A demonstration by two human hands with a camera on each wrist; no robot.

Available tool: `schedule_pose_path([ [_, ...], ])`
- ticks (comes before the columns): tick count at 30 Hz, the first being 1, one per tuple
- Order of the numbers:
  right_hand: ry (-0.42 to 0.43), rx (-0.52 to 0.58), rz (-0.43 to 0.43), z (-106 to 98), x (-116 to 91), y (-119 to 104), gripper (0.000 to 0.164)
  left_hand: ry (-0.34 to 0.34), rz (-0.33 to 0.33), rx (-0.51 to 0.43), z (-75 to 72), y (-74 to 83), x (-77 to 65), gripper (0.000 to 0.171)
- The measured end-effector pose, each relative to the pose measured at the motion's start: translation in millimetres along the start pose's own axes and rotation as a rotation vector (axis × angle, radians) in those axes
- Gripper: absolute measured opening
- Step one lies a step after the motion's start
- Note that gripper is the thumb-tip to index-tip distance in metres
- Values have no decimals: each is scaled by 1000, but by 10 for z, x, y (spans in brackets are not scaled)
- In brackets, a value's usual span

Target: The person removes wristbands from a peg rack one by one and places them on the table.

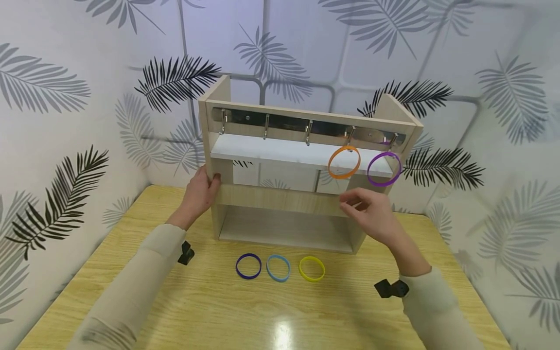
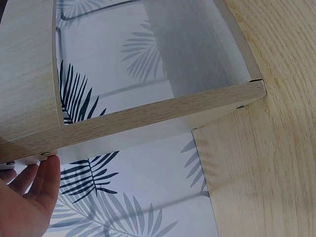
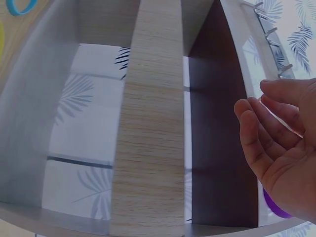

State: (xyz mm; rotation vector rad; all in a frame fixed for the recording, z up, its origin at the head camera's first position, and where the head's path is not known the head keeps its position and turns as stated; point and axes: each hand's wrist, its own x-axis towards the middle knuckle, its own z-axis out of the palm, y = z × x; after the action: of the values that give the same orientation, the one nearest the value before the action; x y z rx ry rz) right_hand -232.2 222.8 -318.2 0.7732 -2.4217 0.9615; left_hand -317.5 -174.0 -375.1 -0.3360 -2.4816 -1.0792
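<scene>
A small wooden shelf [image 1: 280, 197] stands upright, with a metal hook rail [image 1: 280, 120] across its upper front. My left hand [image 1: 200, 192] grips the shelf's left side panel; the left wrist view shows its fingers [image 2: 49, 182] against the outer face. An orange wristband [image 1: 331, 165] and a purple wristband [image 1: 369, 176] hang from the two rightmost hooks. Just below them is my right hand [image 1: 372, 214], its fingers loosely bent and holding nothing. The right wrist view shows part of the purple band behind that hand.
On the table [image 1: 227, 311] before the shelf lie a dark blue wristband [image 1: 237, 271], a light blue wristband [image 1: 269, 272] and a yellow wristband [image 1: 301, 271] in a row. Leaf-patterned walls [image 1: 288, 53] stand behind and at both sides.
</scene>
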Motion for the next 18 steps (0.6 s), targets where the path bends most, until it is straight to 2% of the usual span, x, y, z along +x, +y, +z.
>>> schedule_pose_path([
  [10, 77, -45, -70, -168, 139, -164, 13, -5, -4, 0, 0, 2, -2, 50],
  [18, 124, -65, -94, -328, 238, -285, 14, -14, -5, -2, -13, 19, -6, 50],
])
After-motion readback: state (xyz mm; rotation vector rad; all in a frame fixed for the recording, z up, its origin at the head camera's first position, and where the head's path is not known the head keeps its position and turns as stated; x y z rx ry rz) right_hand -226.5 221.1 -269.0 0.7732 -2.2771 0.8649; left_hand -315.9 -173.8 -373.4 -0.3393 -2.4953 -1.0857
